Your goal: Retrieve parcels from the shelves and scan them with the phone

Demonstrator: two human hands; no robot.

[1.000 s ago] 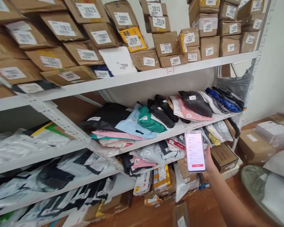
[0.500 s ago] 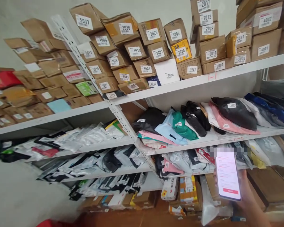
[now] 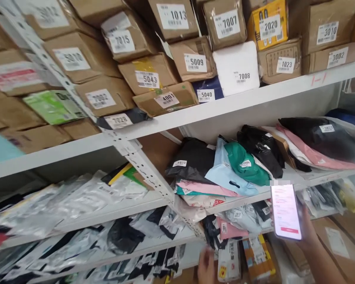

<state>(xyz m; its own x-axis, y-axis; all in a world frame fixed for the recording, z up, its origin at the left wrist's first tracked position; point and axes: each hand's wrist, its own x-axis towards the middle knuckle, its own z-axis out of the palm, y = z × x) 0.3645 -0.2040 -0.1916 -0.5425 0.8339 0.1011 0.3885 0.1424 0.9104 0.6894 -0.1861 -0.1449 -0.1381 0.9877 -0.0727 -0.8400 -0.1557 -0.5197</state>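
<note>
My right hand (image 3: pixel 307 228) is wrapped round a smartphone (image 3: pixel 285 211), held upright with its lit screen towards me. White and pink lines of text and a red button show on the screen. At the bottom edge my left hand (image 3: pixel 206 263) is raised, smeared by motion, so its fingers cannot be made out. Near it are a pink bag (image 3: pixel 232 228) and a white box (image 3: pixel 229 260) on the lower shelves. Above the phone, a green bag (image 3: pixel 245 163), a light blue bag (image 3: pixel 225 173) and a black bag (image 3: pixel 192 159) lie on the middle shelf.
A white shelf edge (image 3: pixel 225 106) runs across the rack, with numbered cardboard boxes (image 3: pixel 192 59) stacked above. A perforated upright (image 3: pixel 142 165) divides the rack. Clear-wrapped parcels (image 3: pixel 77 205) fill the left shelves. More cartons (image 3: pixel 337 240) stand at the lower right.
The view has moved closer to the shelves, so boxes and bags look larger. My left hand has come into view at the bottom. The phone stays in my right hand.
</note>
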